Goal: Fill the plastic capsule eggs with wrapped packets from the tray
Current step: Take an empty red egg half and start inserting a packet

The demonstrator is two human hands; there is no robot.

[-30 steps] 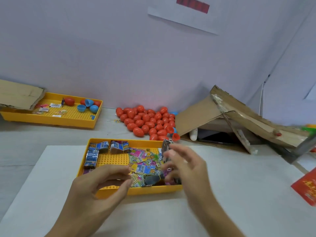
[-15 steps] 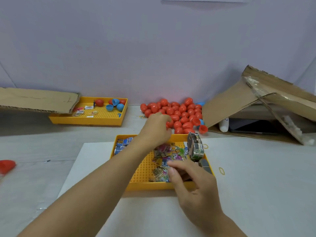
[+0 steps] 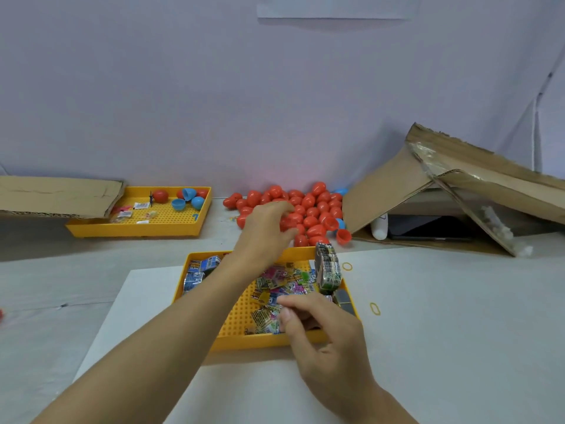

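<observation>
A yellow tray point(image 3: 275, 342) in front of me holds loose colourful wrapped packets point(image 3: 275, 286) and blue packet bundles point(image 3: 201, 267) at its far left. Behind it lies a pile of red capsule eggs point(image 3: 315, 206). My left hand point(image 3: 266, 228) reaches over the tray onto the pile, with its fingers and thumb curled round one red egg. My right hand point(image 3: 324, 332) hovers over the tray's near right corner. It pinches the base of a banded bundle of packets point(image 3: 328, 267) that stands upright above its fingers.
A second yellow tray point(image 3: 134, 231) at the far left holds blue and red egg halves and small bits. Flat cardboard point(image 3: 55, 194) overlaps it. A collapsed cardboard box point(image 3: 458, 185) stands at the right. Two rubber bands point(image 3: 375, 308) lie on the white sheet point(image 3: 428, 332). An open red half point(image 3: 344, 236) sits beside the pile.
My left hand left the tray's near edge and reached forward over it to the egg pile. My right hand stayed over the tray with the bundle.
</observation>
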